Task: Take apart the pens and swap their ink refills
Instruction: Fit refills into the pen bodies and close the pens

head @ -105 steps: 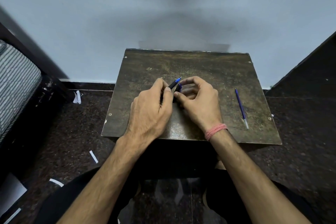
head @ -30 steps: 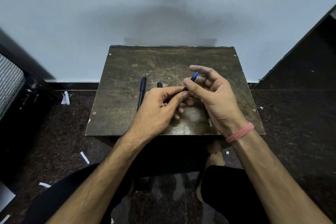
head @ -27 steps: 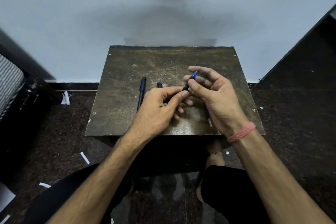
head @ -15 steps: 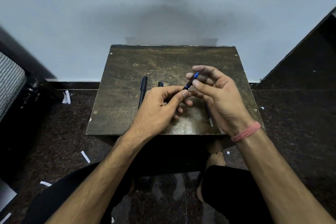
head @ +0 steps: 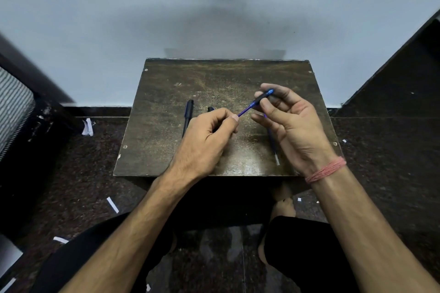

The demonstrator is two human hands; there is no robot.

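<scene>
My right hand point(head: 290, 126) pinches a short black pen piece with a blue end point(head: 263, 97) between thumb and fingers above the small dark table point(head: 166, 154). A thin blue refill point(head: 245, 110) sticks out of that piece toward my left hand point(head: 207, 143), which pinches the refill's lower end. A black pen barrel point(head: 188, 114) lies on the table left of my left hand. A small black piece point(head: 210, 109) shows just above my left knuckles. Another blue refill point(head: 272, 145) with a silvery tip lies on the table, partly under my right hand.
The table stands against a pale wall point(head: 214, 7). Dark speckled floor surrounds it, with scraps of white paper point(head: 87, 127) lying about. A striped mattress on a dark frame point(head: 14, 107) is at the left. My legs are under the table's near edge.
My hands have drawn apart: the right hand moved up and right with the pen piece, and a length of blue refill now shows between the two hands.
</scene>
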